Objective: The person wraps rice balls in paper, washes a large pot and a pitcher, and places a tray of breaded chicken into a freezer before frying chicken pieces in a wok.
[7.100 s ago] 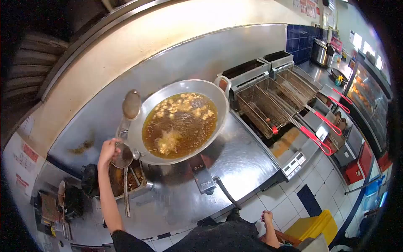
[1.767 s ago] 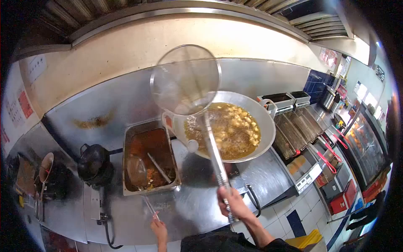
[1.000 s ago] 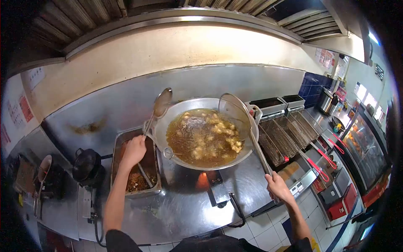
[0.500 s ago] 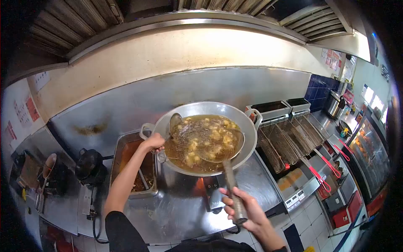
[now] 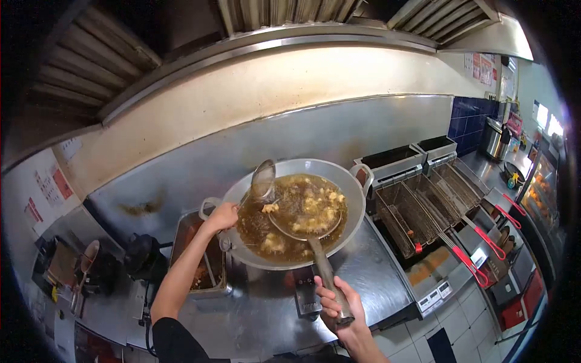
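A wide metal wok holds bubbling brown oil with several pale golden fried pieces floating in it. My left hand, at the wok's left rim, is closed round the handle of a ladle. The ladle's round bowl is tilted up at the far left side of the wok, and one fried piece shows just below it. My right hand grips the thick grey handle of a large round strainer. Its hoop lies in the oil around a cluster of pieces.
Left of the wok stands a rectangular metal tray with brown residue. A black appliance is farther left. To the right are deep fryers with wire baskets and red handles. A steel backsplash rises behind.
The ladle bowl has turned, its back or mesh now facing me, and sits slightly farther right. The strainer has shifted left a little with my right hand. The camera view has tilted.
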A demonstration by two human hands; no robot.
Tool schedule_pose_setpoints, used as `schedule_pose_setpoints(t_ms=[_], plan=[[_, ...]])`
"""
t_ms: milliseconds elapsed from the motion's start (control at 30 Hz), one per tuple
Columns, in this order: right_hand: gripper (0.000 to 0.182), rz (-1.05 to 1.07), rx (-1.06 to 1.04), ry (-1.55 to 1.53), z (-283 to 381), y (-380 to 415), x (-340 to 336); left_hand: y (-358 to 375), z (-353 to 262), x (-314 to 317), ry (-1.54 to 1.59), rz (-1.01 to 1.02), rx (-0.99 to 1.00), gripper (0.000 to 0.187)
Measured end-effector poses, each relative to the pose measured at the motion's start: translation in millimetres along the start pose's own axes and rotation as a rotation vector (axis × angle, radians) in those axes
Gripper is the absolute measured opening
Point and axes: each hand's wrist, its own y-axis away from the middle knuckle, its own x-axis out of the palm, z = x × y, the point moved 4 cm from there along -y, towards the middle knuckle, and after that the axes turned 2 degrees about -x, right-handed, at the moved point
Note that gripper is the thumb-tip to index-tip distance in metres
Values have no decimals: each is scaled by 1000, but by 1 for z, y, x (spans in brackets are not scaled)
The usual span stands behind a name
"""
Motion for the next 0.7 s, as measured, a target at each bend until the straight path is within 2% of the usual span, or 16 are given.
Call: schedule_pose_setpoints(t_ms=[133,167,200,267,300,333,367,400,467,567,667,700], plan=[[29,-23,-27,-125,16,-4,-7,-20,5,-2,-175,-31,-50,20],[30,-33,-20,-164,15,-6,-12,-29,13,1,-292,-2,-91,32],[30,-22,-18,-177,12,-3,-10,-35,19,3,-308,-6,-92,32],[31,-5,-79,-46,9,4,-2,-40,17,1,-627,-31,-5,29],[31,-12,-91,-11,8,-1,-7,-40,18,2,-522,127,-129,30],[31,-14,-91,-16,7,-8,-10,-39,18,1,-526,131,-130,30],[31,-66,-99,46,4,-14,-15,-34,20,5,-217,140,-183,24],[30,-120,-103,107,1,-16,-20,-27,25,10,92,145,-241,28],[31,-122,-93,101,-2,-11,-17,-26,24,20,98,168,-280,32],[32,-66,-92,113,-6,-3,-1,-35,22,36,194,205,-239,28],[31,-147,-136,157,-12,-22,-13,-49,19,59,278,261,-238,27],[31,-117,-119,104,-11,-22,-14,-56,18,64,279,220,-223,26]])
